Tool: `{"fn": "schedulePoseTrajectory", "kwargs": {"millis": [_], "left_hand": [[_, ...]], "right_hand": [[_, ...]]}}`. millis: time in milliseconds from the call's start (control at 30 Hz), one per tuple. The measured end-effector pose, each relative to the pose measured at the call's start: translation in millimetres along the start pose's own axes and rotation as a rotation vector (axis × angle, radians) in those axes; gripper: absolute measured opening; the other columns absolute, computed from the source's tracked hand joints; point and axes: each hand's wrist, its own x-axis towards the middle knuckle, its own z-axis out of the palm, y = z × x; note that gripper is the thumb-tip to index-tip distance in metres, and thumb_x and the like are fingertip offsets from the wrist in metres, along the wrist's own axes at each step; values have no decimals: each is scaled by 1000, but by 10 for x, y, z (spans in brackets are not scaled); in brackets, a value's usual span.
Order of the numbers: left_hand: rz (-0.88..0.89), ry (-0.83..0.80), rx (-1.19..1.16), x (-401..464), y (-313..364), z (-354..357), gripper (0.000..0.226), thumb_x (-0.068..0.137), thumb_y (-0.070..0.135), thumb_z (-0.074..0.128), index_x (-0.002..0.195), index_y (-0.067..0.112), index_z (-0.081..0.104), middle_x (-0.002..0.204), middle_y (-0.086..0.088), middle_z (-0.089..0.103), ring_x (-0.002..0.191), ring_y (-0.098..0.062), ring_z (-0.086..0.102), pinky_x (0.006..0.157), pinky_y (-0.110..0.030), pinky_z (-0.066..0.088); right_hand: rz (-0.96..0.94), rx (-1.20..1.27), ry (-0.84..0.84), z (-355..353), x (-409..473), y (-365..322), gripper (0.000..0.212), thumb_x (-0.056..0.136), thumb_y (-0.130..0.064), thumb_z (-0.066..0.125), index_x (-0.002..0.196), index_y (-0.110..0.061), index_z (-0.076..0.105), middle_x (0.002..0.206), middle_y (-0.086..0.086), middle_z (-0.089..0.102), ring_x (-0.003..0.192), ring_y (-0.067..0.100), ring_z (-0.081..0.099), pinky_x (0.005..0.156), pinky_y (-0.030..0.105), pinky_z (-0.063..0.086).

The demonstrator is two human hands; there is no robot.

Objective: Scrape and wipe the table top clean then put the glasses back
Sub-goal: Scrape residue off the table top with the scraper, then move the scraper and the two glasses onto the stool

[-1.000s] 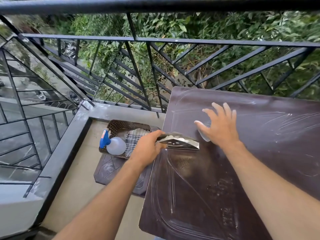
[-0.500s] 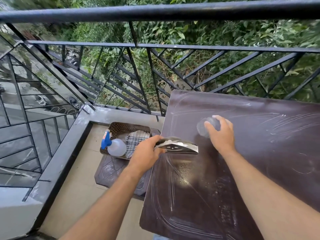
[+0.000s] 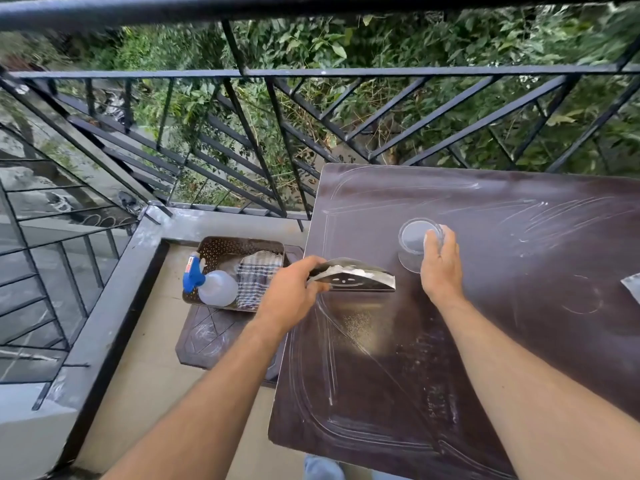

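A dark brown table top [image 3: 502,341] fills the right half of the view, streaked with white residue. My left hand [image 3: 294,289] grips a metal scraper [image 3: 353,277] near the table's left edge; white powder lies piled on its blade. My right hand [image 3: 438,261] is wrapped around a clear glass [image 3: 415,242] that stands upright on the table, just beyond the scraper.
Left of the table, a low brown stool [image 3: 207,337] carries a perforated basket [image 3: 239,245] holding a spray bottle [image 3: 211,284] and a checked cloth [image 3: 258,277]. A black metal railing [image 3: 311,72] runs behind the table. A pale object [image 3: 632,284] shows at the right edge.
My right hand went from resting flat with spread fingers to closing around the glass, which now stands upright in its grip. My left hand has kept the scraper in place.
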Motion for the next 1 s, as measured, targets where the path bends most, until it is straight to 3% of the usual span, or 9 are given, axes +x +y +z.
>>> {"fn": "schedulePoseTrajectory", "kwargs": {"millis": [100, 233, 300, 367, 500, 667, 800, 900, 1000], "left_hand": [[11, -4, 18, 10, 26, 57, 33, 90, 14, 72, 121, 24, 67, 107, 7, 73, 99, -14, 66, 89, -25, 49], [31, 7, 33, -2, 48, 111, 33, 90, 15, 73, 121, 23, 68, 108, 7, 75, 99, -11, 65, 87, -20, 44], [30, 5, 32, -20, 51, 123, 33, 90, 14, 72, 122, 22, 68, 110, 6, 75, 100, -12, 66, 89, -21, 46], [19, 6, 19, -32, 39, 124, 33, 90, 13, 72, 121, 22, 68, 110, 6, 75, 101, -12, 67, 91, -24, 48], [8, 15, 22, -57, 17, 86, 35, 89, 14, 72, 122, 24, 67, 111, 8, 74, 101, -10, 65, 90, -23, 47], [33, 28, 33, -112, -128, -33, 28, 89, 9, 69, 110, 27, 67, 89, 17, 67, 78, 6, 59, 70, -10, 38], [49, 14, 29, -168, -418, -255, 31, 88, 12, 70, 116, 25, 68, 101, 14, 71, 92, -5, 63, 81, -20, 44], [59, 6, 42, -283, -767, -465, 32, 91, 10, 67, 118, 27, 67, 100, 19, 67, 90, 8, 62, 82, -11, 45], [42, 11, 65, -434, -1248, -696, 36, 91, 10, 67, 123, 27, 67, 107, 19, 69, 96, 3, 62, 88, -15, 48]], "right_hand": [[11, 18, 19, -65, 40, 81, 51, 99, -45, 33, 137, -14, 46, 134, 9, 54, 126, 30, 47, 106, 39, 35], [-35, 9, 35, -113, 51, 96, 46, 102, -39, 38, 136, -9, 47, 135, 12, 51, 127, 30, 45, 101, 31, 31], [-237, -121, 244, -167, -48, 70, 46, 102, -36, 44, 136, -5, 49, 133, 16, 51, 125, 32, 46, 105, 34, 30], [-555, -277, 358, -198, -212, 42, 39, 101, -33, 45, 124, -4, 58, 117, 17, 58, 107, 35, 51, 97, 42, 36], [-864, -305, 69, -30, -642, -53, 40, 99, -33, 46, 122, -3, 59, 110, 13, 58, 97, 32, 51, 91, 42, 44], [-862, -296, -163, 279, -1004, -126, 60, 83, -28, 67, 136, -3, 51, 127, 11, 55, 116, 28, 51, 108, 39, 40], [-787, -298, -226, 557, -1146, -194, 53, 79, -13, 64, 131, -10, 55, 121, 6, 60, 112, 25, 57, 105, 35, 43], [-762, -328, -270, 873, -1305, -258, 44, 78, -12, 66, 122, -13, 61, 111, 1, 64, 101, 22, 61, 94, 32, 48], [-788, -379, -317, 1275, -1556, -360, 44, 74, -14, 68, 118, -15, 64, 108, 0, 67, 98, 21, 62, 88, 32, 52]]}}
